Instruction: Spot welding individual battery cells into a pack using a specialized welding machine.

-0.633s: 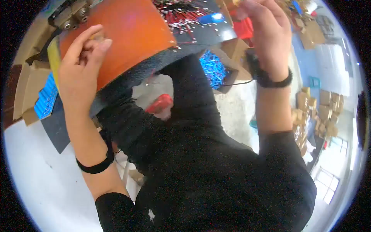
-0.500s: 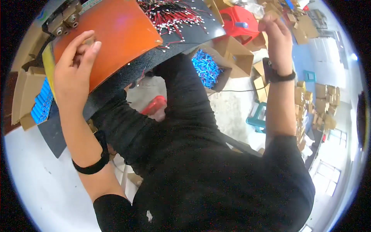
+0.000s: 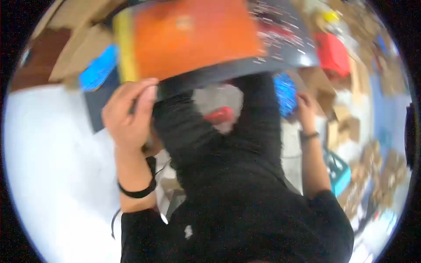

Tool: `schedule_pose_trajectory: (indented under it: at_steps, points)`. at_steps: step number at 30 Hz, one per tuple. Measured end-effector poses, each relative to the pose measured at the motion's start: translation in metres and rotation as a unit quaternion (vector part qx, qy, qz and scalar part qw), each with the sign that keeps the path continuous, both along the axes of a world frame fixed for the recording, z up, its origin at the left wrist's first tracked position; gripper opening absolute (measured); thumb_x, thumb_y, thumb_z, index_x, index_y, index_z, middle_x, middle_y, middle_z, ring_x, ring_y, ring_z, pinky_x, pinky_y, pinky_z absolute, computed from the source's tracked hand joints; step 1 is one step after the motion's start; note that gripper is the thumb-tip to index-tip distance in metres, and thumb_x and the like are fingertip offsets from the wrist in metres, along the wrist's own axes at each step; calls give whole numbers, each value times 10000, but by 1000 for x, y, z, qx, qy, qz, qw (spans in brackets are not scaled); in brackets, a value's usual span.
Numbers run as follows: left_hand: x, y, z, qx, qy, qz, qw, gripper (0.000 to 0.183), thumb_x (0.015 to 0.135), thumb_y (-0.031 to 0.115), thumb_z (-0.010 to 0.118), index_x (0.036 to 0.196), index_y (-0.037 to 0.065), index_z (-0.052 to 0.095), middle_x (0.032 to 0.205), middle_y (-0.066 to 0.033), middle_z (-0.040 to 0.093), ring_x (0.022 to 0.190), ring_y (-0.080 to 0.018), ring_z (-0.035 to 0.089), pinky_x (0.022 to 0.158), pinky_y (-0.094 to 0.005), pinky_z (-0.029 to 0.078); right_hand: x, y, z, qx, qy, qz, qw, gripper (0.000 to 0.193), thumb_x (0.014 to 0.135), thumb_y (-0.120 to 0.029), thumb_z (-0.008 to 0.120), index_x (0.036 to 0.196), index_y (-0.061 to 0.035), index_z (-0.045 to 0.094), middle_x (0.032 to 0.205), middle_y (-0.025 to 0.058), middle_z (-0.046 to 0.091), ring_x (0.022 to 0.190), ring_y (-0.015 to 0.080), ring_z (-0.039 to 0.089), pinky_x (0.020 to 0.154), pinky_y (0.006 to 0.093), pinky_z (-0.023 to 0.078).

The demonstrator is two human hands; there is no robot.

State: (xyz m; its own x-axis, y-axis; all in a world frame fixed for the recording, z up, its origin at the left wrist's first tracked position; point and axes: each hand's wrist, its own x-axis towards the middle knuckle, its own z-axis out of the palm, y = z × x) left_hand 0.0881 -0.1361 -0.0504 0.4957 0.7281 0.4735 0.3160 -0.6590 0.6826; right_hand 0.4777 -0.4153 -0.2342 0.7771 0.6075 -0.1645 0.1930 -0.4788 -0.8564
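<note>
My left hand is at the near left edge of the dark table, just below the orange mat. Its thumb and forefinger come together in a pinch; what lies between them, if anything, is not visible. On the other side, my right hand reaches down beside the pile of small blue cylinders in an open cardboard box. Motion blur smears its fingers, so their hold is unclear. Red and black wires with white ends lie on the table right of the mat.
More blue cylinders stand in a carton at the left. A red stool is beyond the box, and a teal stool is near my right forearm. Something red is on the floor between my legs.
My right hand has dropped from beside the red stool to the box of blue cylinders. The left has come off the mat to the table's edge. The whole view has swung round.
</note>
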Motion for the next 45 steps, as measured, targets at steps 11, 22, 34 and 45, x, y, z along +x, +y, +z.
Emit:
schedule_pose_trajectory:
  at_steps: [11, 22, 34, 45]
  points:
    - [-76, 95, 4, 208, 402, 235, 860, 287, 860, 205, 671, 1134, 121, 661, 1076, -84, 639, 1011, -229, 618, 845, -401, 455, -88, 88, -42, 15, -148, 189, 971, 117, 844, -10, 600, 955, -40, 625, 886, 97, 627, 852, 227, 576, 780, 321, 461]
    - [-86, 144, -16, 165, 502, 220, 820, 290, 893, 281, 621, 1149, 152, 670, 1105, -103, 638, 1069, -292, 588, 906, -467, 410, -113, 121, -20, 27, -236, 243, 941, 94, 768, -62, 629, 858, -55, 654, 815, 126, 626, 807, 337, 563, 726, 423, 448]
    - [-26, 53, 22, 150, 149, 222, 952, 236, 893, 90, 631, 1110, 0, 662, 978, -107, 689, 831, -187, 619, 796, -323, 491, -53, 113, 82, 248, -283, 61, 924, 117, 784, 12, 611, 880, -32, 561, 872, 121, 578, 828, 295, 552, 759, 358, 441]
    - [79, 23, 36, 25, 316, 69, 946, 299, 829, 182, 587, 1096, 69, 661, 936, -117, 634, 910, -300, 614, 817, -398, 410, -24, 229, 102, -56, -487, 200, 848, 200, 832, -290, 641, 842, -91, 650, 891, 93, 654, 909, 286, 634, 794, 439, 483]
